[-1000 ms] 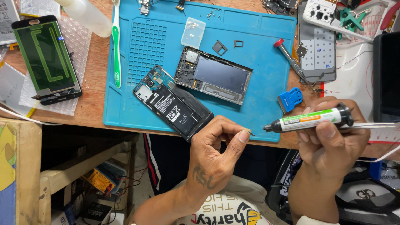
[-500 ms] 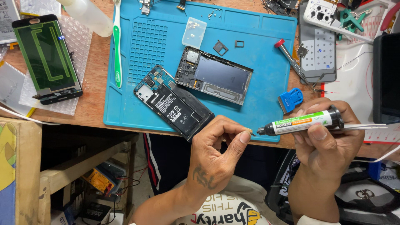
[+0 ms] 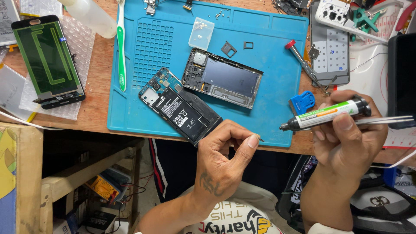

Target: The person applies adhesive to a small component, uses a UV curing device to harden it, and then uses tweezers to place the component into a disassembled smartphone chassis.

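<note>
My left hand (image 3: 225, 151) pinches a tiny dark part (image 3: 260, 139) between thumb and forefinger, just off the front edge of the blue work mat (image 3: 143, 52). My right hand (image 3: 349, 138) grips a black glue tube with a green and white label (image 3: 329, 113), nozzle pointing left toward the tiny part, along with thin metal tweezers (image 3: 385, 120). An opened phone body with its battery (image 3: 180, 106) lies on the mat beside a dark phone frame (image 3: 223, 78).
A phone screen panel (image 3: 45, 60) rests on bubble wrap at the left. A green toothbrush (image 3: 121, 43), a clear small box (image 3: 201, 33), a red-tipped screwdriver (image 3: 303, 63), a blue pry tool (image 3: 302, 102) and a grey screw tray (image 3: 331, 52) lie about. A wooden shelf (image 3: 26, 173) stands below left.
My right hand has brought the glue tube leftward and slightly lower, toward my left fingertips. My left hand has stayed about where it was, still pinching.
</note>
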